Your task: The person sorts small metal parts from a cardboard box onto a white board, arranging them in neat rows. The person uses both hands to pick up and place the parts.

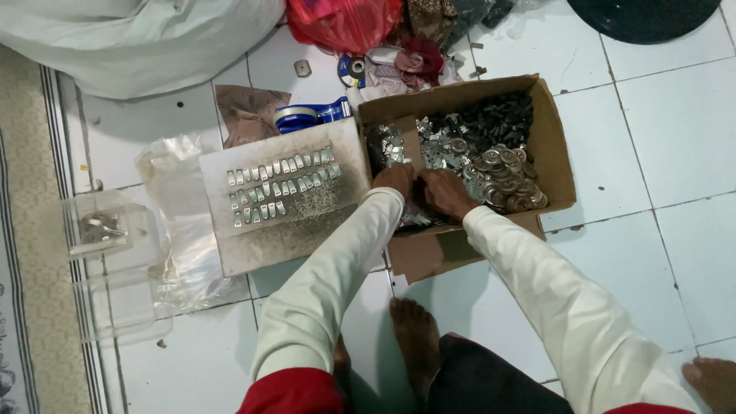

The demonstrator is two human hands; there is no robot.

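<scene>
An open cardboard box (553,146) on the tiled floor holds heaps of small metal parts: silvery clips (441,142), dark pieces (491,115) and round washers (506,176). Both hands are down inside its near left corner. My left hand (395,180) and my right hand (445,193) touch each other over the silvery parts, fingers curled; what they grip is hidden. To the left lies a grey board (307,222) with three rows of small metal clips (280,186) laid out on it.
A clear plastic bag (180,222) and clear plastic containers (103,230) lie left of the board. A blue tape dispenser (310,115), a red bag (345,23), cloth and a white sack (138,38) sit behind. My bare foot (414,337) rests below the box.
</scene>
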